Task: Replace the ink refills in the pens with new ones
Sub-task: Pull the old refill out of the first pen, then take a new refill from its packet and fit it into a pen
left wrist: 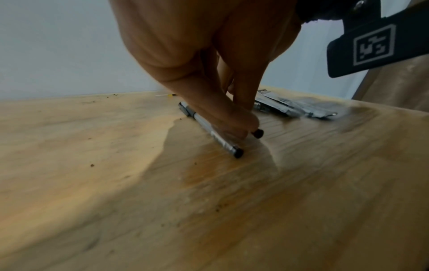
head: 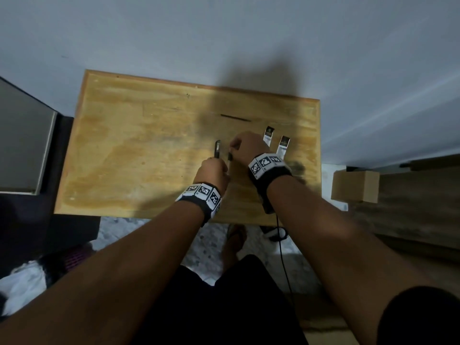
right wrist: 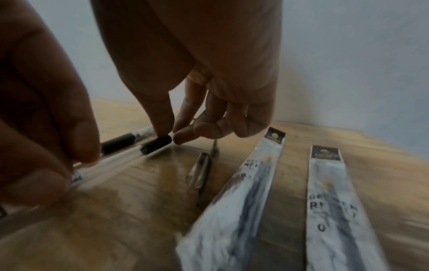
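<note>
Wooden table [head: 119,155] against a pale wall: left hand [head: 213,173] pinches the clear pen [right wrist: 111,161] barrel low on the tabletop, right hand [head: 246,148] pinches its black grip end, second pen [left wrist: 209,131] just beside, two refill packets [right wrist: 325,201] right of both hands.

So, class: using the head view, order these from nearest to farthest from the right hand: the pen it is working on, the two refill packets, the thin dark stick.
From the right hand:
1. Pen, at its fingertips, left side.
2. Refill packets, just right; too close to rank apart.
3. Dark stick, farther back on the table.
</note>
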